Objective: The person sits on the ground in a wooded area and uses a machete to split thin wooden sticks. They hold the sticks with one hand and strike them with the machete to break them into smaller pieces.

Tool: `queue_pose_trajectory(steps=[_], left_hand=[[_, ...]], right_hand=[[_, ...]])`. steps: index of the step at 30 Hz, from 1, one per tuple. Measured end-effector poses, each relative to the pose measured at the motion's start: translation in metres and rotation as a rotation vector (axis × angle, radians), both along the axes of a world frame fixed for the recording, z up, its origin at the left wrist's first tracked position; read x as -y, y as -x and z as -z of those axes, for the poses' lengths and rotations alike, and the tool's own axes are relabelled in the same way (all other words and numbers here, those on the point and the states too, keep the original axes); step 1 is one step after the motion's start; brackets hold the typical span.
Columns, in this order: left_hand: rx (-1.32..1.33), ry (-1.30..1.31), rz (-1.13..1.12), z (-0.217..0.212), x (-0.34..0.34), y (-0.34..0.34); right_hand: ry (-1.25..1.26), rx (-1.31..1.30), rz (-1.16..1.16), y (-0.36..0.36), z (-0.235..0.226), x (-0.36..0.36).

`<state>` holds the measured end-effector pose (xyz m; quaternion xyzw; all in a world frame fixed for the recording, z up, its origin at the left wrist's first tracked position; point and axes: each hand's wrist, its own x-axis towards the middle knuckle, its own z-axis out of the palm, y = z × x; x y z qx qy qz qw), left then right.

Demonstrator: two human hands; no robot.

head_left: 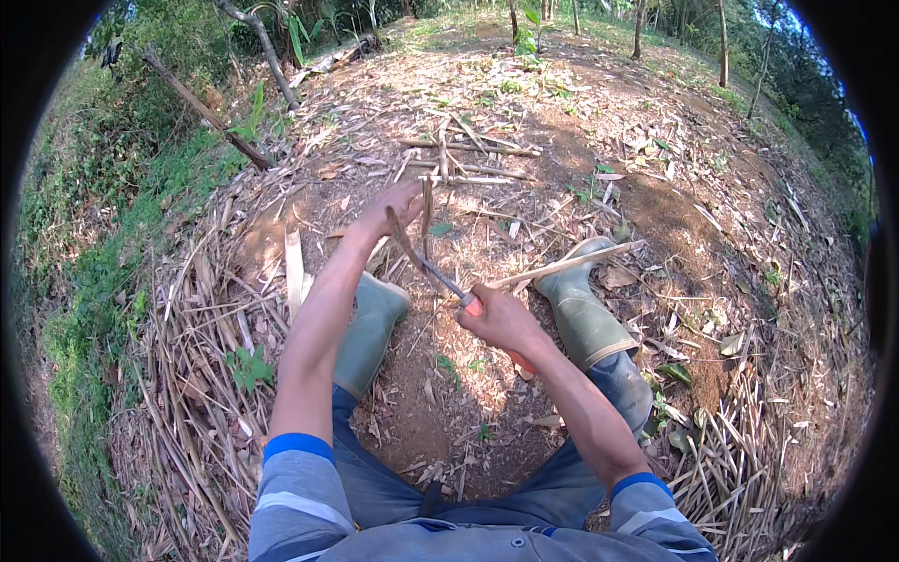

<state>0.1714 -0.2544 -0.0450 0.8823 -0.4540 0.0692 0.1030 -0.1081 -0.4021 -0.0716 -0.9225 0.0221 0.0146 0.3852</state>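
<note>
My right hand [501,321] is closed round the orange handle of a sickle [433,272]. Its dark curved blade points up and to the left, with the tip close to my left wrist. Ahead of it, my left hand [398,201] is closed at the upper end of a thin upright stick [427,220]; the fingertips are partly hidden. The blade passes beside this stick, and I cannot tell whether they touch. A long pale split strip [567,267] slants past my right boot [581,304], its near end beside my right hand.
Crossed sticks [468,159] lie on the ground just ahead. Piles of dry stalks [201,375] flank me on both sides. My left boot [370,328] stands near a pale upright strip [294,267]. A leaning log [206,112] and green growth border the left; thin trunks stand farther off.
</note>
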Motion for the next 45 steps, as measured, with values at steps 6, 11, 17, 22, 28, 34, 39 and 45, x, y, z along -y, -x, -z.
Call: queue_pose_trajectory(steps=[6, 11, 17, 22, 28, 34, 39, 45], left_hand=[[-0.67, 1.592, 0.213, 0.028, 0.002, 0.056], [-0.386, 1.218, 0.252, -0.023, 0.025, 0.12], [-0.491, 1.423, 0.252, -0.043, 0.012, 0.132], [-0.593, 1.553, 0.104, -0.054, -0.013, 0.145], [-0.651, 1.585, 0.033, -0.034, -0.033, 0.145], [-0.542, 1.658, -0.094, -0.037, -0.033, 0.147], [-0.519, 1.703, -0.095, -0.031, -0.038, 0.144], [-0.406, 1.727, -0.123, -0.026, -0.049, 0.151]], right_hand=[[-0.017, -0.078, 0.058, -0.048, 0.04, 0.016], [-0.191, -0.187, 0.063, -0.051, 0.011, 0.008], [-0.041, 0.035, 0.005, -0.022, 0.022, -0.013], [-0.119, -0.056, -0.007, 0.016, 0.022, -0.031], [-0.184, -0.086, 0.035, 0.012, 0.06, -0.053], [-0.115, -0.33, 0.216, 0.052, 0.199, -0.04], [-0.166, -0.37, 0.282, 0.06, 0.211, -0.041], [-0.248, -0.434, 0.168, 0.052, 0.195, -0.039]])
